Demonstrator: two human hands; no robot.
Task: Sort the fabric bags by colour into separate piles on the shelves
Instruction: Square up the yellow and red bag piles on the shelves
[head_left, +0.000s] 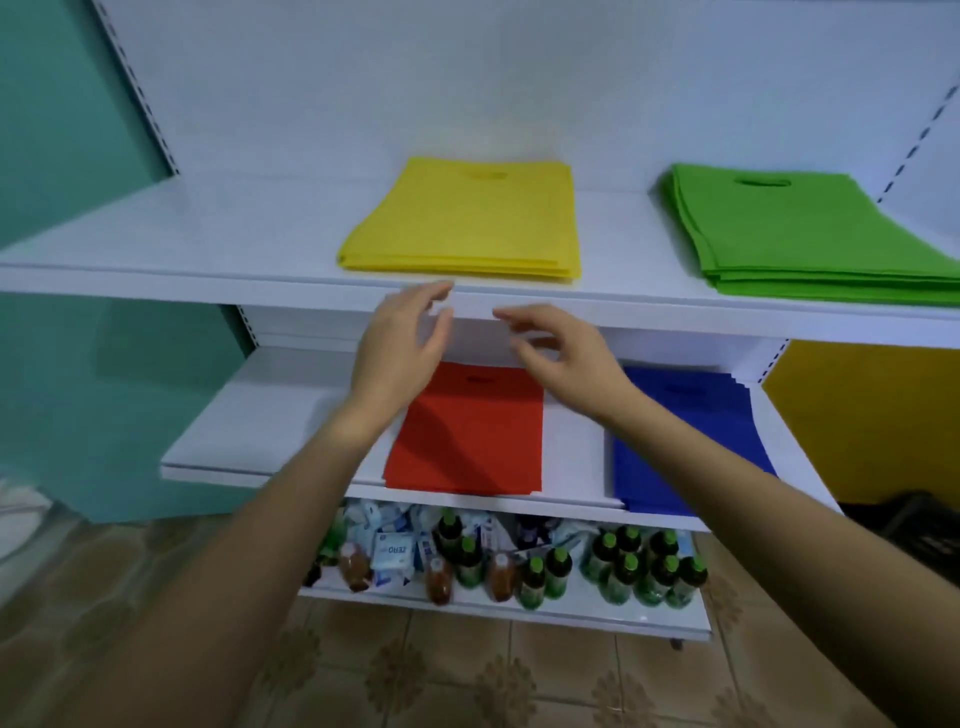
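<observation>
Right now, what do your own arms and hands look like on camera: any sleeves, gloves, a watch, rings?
Both are bare. The left forearm and right forearm show no sleeve up to the frame edge. The left hand and right hand wear no gloves, and neither wrist has a watch or band. No rings show, though the fingers are slightly blurred.

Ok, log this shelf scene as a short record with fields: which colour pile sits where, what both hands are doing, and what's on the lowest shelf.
Top shelf: yellow pile left, green pile right
Middle shelf: red pile left, blue pile right
Left hand: open, empty, near the yellow pile's front edge
Right hand: open, fingers loosely curled, empty
Bottom shelf: bottles and small packets
</observation>
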